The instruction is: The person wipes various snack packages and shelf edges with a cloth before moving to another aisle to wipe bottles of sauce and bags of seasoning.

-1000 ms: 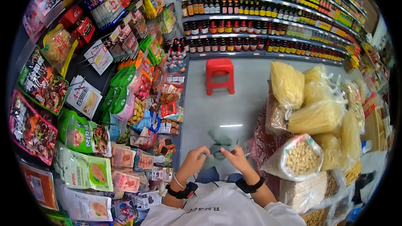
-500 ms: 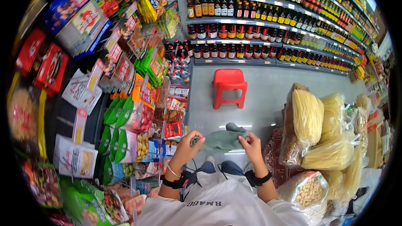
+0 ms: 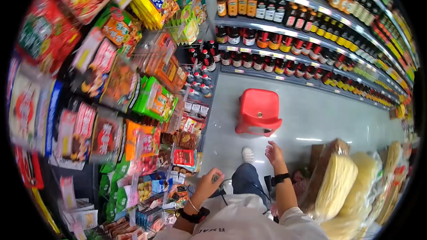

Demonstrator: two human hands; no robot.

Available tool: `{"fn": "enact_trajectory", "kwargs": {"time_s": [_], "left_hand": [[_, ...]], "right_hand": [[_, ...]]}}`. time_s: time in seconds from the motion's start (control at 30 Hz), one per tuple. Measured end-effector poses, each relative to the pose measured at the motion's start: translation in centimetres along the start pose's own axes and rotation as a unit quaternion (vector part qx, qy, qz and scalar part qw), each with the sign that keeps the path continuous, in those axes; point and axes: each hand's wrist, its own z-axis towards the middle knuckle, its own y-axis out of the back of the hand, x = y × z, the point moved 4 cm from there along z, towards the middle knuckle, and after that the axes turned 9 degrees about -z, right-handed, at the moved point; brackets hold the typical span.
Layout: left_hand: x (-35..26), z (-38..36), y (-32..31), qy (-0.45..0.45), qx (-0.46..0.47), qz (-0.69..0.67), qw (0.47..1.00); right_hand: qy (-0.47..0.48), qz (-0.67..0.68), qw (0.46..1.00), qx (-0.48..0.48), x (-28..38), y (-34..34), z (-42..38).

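Observation:
My left hand [image 3: 210,184] is closed low in front of my body, near the packets on the left. A small bit of the grey-green cloth [image 3: 215,178] shows between its fingers; most of the cloth is hidden. My right hand [image 3: 274,154] holds nothing, its fingers partly spread. Just beyond it stands a red plastic stool [image 3: 259,106], upright on the floor and apart from the hand.
Packaged foods [image 3: 155,100] hang on the rack at my left. Ahead, bottles of sauce [image 3: 267,64] line curved shelves [image 3: 284,78]. Bagged dried noodles [image 3: 336,186] are piled at my right. One shoe [image 3: 247,154] is forward on the grey floor [image 3: 222,120].
The cloth, stretched between both hands before, is now bunched in my left hand. My right hand has let go of it. The stool and shelves appear closer, and one leg has stepped forward.

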Motion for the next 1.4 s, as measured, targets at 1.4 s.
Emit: {"fn": "enact_trajectory", "kwargs": {"time_s": [1.4], "left_hand": [[-1.4, 41.9, -2.3, 0.123, 0.109, -0.077, 0.983]], "right_hand": [[-0.038, -0.019, 0.998, 0.05, 16.3, -5.9, 23.7]]}}
